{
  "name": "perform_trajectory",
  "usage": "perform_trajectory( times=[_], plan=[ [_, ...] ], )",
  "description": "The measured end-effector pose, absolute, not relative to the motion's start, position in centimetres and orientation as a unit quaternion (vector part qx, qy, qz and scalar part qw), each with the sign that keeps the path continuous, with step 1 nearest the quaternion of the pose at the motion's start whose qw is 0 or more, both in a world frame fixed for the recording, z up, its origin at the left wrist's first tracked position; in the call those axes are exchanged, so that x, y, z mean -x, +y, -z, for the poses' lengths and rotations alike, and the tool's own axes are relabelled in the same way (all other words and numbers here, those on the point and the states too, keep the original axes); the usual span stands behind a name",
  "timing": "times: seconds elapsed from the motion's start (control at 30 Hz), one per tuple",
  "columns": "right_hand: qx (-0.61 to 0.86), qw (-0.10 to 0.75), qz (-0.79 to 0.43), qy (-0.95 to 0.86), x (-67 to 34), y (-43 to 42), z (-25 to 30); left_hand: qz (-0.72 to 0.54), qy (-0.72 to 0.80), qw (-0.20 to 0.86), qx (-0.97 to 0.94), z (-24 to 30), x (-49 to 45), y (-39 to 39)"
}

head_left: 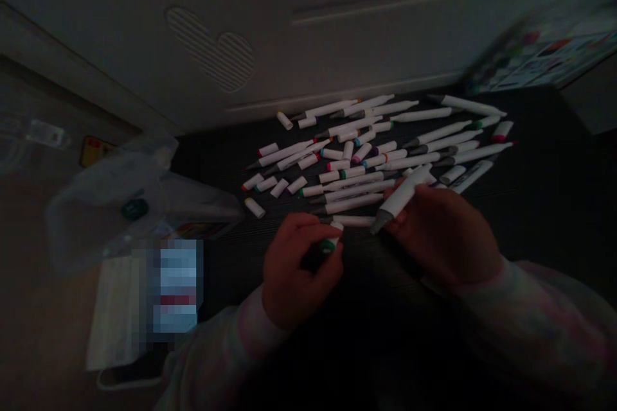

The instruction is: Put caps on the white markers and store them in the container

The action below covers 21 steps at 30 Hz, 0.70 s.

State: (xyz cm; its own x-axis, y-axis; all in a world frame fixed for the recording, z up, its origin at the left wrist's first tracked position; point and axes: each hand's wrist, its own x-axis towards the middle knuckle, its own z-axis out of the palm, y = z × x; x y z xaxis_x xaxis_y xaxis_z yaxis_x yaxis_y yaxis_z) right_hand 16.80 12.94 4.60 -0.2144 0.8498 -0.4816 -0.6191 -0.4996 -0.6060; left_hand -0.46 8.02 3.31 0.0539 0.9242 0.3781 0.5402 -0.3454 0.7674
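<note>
Between the thumb and fingers of my left hand point(299, 266) is a white marker cap point(336, 234) with a green end. My right hand point(446, 237) grips a white marker point(403, 198), its grey tapered end pointing down and left toward the cap. A small gap separates cap and marker. Just beyond both hands, many uncapped markers point(359, 187) lie loosely on the dark tabletop point(236, 263). Loose white caps with coloured ends, such as a yellow-ended cap point(254, 207), are scattered among them and to their left.
A clear plastic container point(96, 218) stands at the left, above a white face mask point(113, 314) and a pixelated lit patch point(178, 286). Behind the markers rises a pale panel with a ribbed heart point(216, 51). A colourful printed package point(554, 54) leans at the back right.
</note>
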Motion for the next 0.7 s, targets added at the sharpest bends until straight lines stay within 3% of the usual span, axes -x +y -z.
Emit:
perform_trajectory(
  times=[0.3,0.7],
  plan=[
    [0.389,0.378,-0.829,-0.139,-16.6,11.9,-3.8,-0.454,0.523,0.239,-0.681,-3.1,0.0,7.9],
    [0.417,0.367,-0.823,-0.117,-16.4,11.9,-3.7,-0.455,0.506,0.215,-0.701,-3.1,0.1,7.7]
  ],
)
